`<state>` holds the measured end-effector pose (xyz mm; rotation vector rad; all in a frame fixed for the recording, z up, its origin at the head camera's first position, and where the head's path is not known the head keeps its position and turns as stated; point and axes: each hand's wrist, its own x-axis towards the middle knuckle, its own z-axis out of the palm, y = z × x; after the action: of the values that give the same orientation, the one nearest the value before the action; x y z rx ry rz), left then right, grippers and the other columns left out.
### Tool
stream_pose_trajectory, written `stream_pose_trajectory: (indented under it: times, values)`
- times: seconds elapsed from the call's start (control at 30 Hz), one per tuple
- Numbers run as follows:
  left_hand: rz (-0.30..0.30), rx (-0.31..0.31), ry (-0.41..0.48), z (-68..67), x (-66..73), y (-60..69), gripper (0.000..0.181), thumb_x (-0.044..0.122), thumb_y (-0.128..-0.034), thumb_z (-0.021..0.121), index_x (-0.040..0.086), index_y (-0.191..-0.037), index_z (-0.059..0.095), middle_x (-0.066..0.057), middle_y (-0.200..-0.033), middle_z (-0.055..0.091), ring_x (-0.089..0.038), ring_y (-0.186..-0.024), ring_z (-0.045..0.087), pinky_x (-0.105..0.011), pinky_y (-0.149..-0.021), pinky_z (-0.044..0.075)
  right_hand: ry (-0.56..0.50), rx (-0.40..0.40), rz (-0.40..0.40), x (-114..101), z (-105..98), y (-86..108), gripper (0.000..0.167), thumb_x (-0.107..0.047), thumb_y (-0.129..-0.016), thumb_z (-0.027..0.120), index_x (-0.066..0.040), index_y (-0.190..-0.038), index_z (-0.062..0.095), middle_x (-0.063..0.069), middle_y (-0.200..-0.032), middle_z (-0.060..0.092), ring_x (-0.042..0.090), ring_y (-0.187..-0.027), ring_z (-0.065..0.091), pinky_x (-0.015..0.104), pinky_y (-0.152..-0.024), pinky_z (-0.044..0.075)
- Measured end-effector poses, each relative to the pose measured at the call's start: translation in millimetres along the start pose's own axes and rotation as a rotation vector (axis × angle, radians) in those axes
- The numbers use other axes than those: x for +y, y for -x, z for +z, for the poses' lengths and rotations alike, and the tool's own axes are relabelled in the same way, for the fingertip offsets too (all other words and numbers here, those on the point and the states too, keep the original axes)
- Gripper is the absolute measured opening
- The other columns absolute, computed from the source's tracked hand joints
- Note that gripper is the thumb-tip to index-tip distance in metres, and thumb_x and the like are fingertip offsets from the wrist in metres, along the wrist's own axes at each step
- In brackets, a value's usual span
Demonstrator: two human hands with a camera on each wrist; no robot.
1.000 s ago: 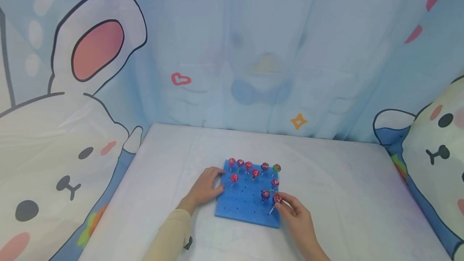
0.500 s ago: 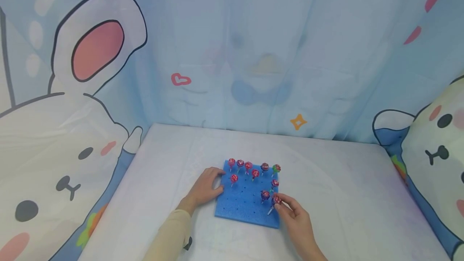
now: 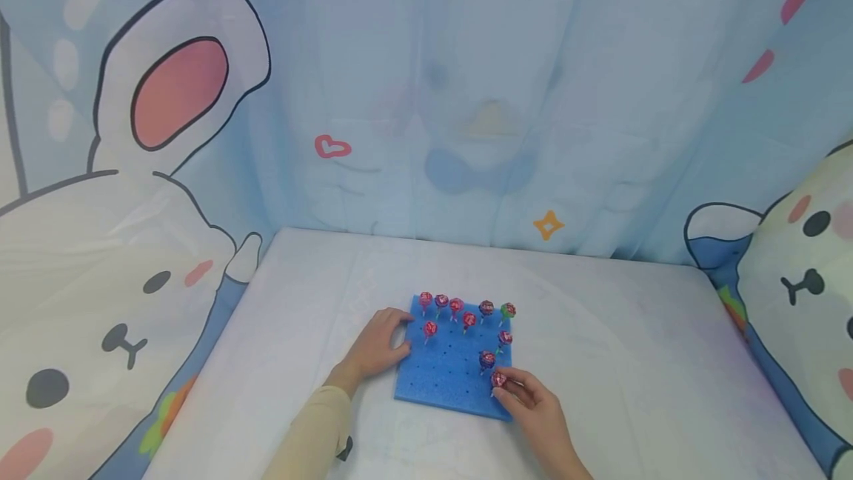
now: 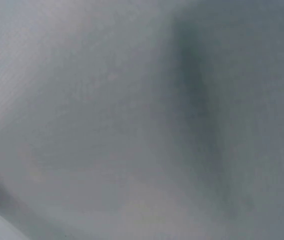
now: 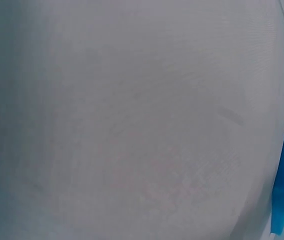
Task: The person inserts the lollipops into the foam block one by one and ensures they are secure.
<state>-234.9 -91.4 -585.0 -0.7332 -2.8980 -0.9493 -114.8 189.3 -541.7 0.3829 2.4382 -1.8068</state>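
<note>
In the head view a blue foam board (image 3: 440,376) with rows of small holes lies on the white table. Several wrapped lollipops stand upright in it, including a red one (image 3: 430,329) at the left and a dark purple-red one (image 3: 487,359) towards the right. My right hand (image 3: 536,410) pinches a red-wrapped lollipop (image 3: 498,378) above the board's near right corner. Its stick is mostly hidden by the fingers, so I cannot tell whether it touches a hole. My left hand (image 3: 380,343) rests against the board's left edge, thumb and fingers spread apart.
More lollipops line the board's far edge, among them a green-and-red one (image 3: 509,310) at the far right corner. White cloth covers the table (image 3: 633,361). A pale blue printed curtain (image 3: 493,58) hangs behind it. Both wrist views show mostly blurred cloth.
My right hand has moved slightly left and towards me with the lollipop, whose stick has gone from slanted and visible to mostly hidden. My left hand has stayed put.
</note>
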Motion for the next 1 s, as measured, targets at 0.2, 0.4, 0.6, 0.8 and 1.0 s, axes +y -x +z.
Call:
stream_pose_trajectory:
  times: [0.2, 0.4, 0.6, 0.8, 1.0]
  values:
    - [0.006, 0.007, -0.001, -0.1, 0.8, -1.4, 0.045, 0.03, -0.0888, 0.062, 0.015, -0.13, 0.053, 0.001, -0.128, 0.056, -0.017, -0.127, 0.046, -0.037, -0.109, 0.038, 0.004, -0.024, -0.019, 0.7, 0.2, -0.5, 0.036, -0.017, -0.089, 0.071, -0.007, -0.123, 0.063, 0.012, -0.128, 0.062, 0.026, -0.118, 0.06, 0.026, -0.088, 0.053]
    - [0.001, 0.0, -0.007, 0.7, -0.4, -2.0, 0.045, 0.031, -0.0897, 0.061, 0.016, -0.131, 0.053, 0.001, -0.13, 0.055, -0.017, -0.128, 0.045, -0.038, -0.11, 0.037, 0.018, -0.015, -0.015, 3.0, 1.6, -0.9, 0.039, -0.022, -0.089, 0.072, -0.008, -0.124, 0.064, 0.012, -0.128, 0.062, 0.026, -0.117, 0.061, 0.026, -0.087, 0.054]
    - [-0.005, -0.002, -0.005, 0.6, 1.0, -1.7, 0.045, 0.031, -0.0893, 0.062, 0.016, -0.131, 0.053, 0.001, -0.129, 0.055, -0.017, -0.128, 0.046, -0.037, -0.11, 0.037, -0.005, -0.002, 0.007, 5.6, 0.0, -2.8, 0.036, -0.016, -0.091, 0.07, -0.008, -0.125, 0.062, 0.012, -0.131, 0.061, 0.026, -0.12, 0.059, 0.026, -0.088, 0.053]
    - [0.005, -0.009, -0.008, -2.4, 4.0, -2.5, 0.045, 0.03, -0.0894, 0.061, 0.014, -0.131, 0.053, 0.001, -0.129, 0.055, -0.018, -0.127, 0.046, -0.037, -0.11, 0.037, -0.061, -0.02, 0.018, 8.8, -5.1, -2.9, 0.042, -0.024, -0.088, 0.073, -0.011, -0.127, 0.061, 0.01, -0.133, 0.059, 0.024, -0.121, 0.058, 0.025, -0.088, 0.053]
    - [-0.119, 0.058, 0.106, -11.7, 8.5, -6.3, 0.034, 0.027, -0.1, 0.05, 0.011, -0.13, 0.057, -0.003, -0.129, 0.059, -0.022, -0.128, 0.049, -0.041, -0.109, 0.039, -0.1, 0.016, -0.003, 7.6, -20.1, -9.1, 0.051, -0.044, -0.094, 0.061, -0.01, -0.132, 0.056, 0.007, -0.135, 0.058, 0.014, -0.121, 0.057, 0.02, -0.092, 0.05]
